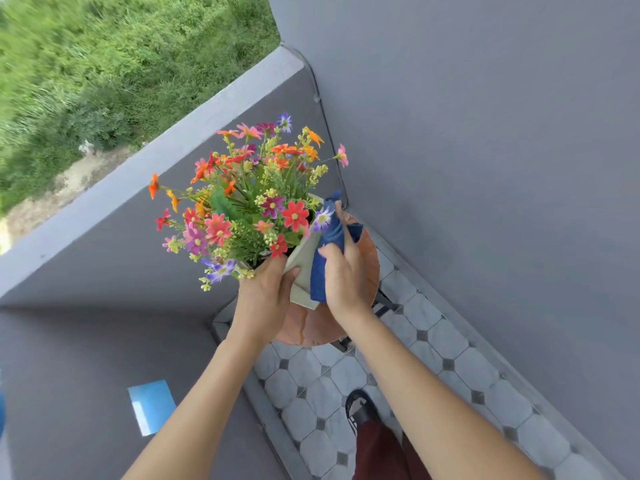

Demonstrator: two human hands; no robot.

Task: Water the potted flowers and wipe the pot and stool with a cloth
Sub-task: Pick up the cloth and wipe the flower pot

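Note:
A pale grey square pot [303, 265] full of colourful flowers [247, 199] stands tilted on a round reddish-brown stool [311, 327]. My left hand [265, 292] grips the pot's near corner, fingers wrapped over its rim. My right hand [346, 271] presses a blue cloth [329, 244] against the pot's right side. The cloth runs from the rim down the wall. A wet streak shows on the stool's front edge.
Grey walls close in the corner behind and to the right of the stool. A low parapet [166, 150] runs on the left, with grass beyond. The floor has white octagonal tiles [433, 344]. My dark shoe [360, 407] stands near the stool. A blue sheet [150, 405] lies lower left.

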